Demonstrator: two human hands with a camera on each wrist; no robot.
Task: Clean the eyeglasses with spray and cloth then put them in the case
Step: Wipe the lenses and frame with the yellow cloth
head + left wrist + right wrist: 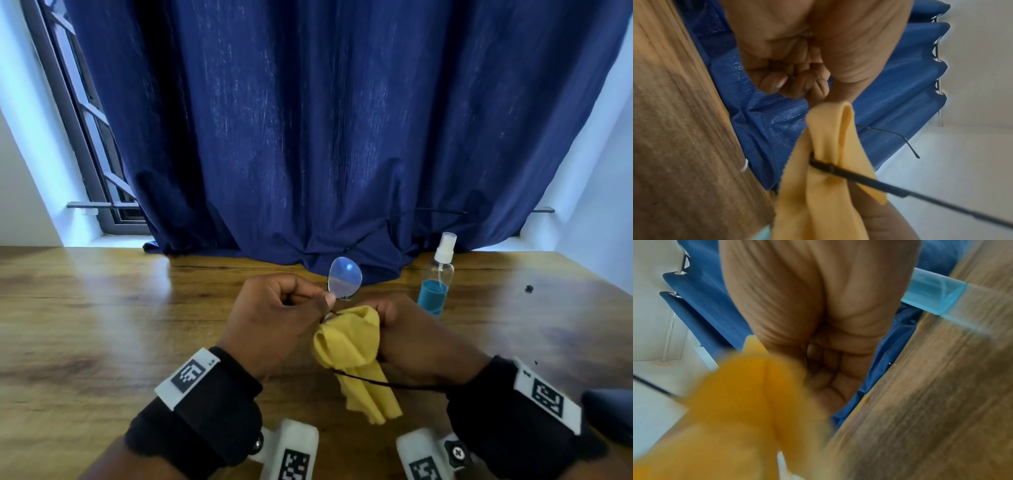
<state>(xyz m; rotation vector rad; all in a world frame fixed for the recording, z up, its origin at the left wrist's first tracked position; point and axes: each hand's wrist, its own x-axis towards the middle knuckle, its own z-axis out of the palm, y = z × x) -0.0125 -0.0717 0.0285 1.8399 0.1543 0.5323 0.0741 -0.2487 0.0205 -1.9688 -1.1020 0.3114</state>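
1. Here, through the head camera, I see my left hand curled into a loose fist, its thumb and forefinger pinching the thin dark metal frame of the eyeglasses just under one lens.
2. That lens is a rounded, clear oval that catches a pale blue glare; it stands up just beyond my left knuckles. One slim black temple arm runs back across the cloth toward my right wrist.
3. My right hand is closed on the yellow cloth, a soft, matte microfibre bunched into folds between my two hands, with its loose end hanging down toward me. The cloth covers the other lens, so I cannot tell how the fingers lie on it.
4. The left wrist view shows the cloth draped over the hinge of the black temple, and the second temple curving thin and wiry beyond it.
5. The spray bottle stands upright just beyond my right hand: clear plastic, a white pump top, blue liquid in its lower half.
6. Everything sits over a glossy wood-grain table; a pleated navy curtain hangs beyond both hands.
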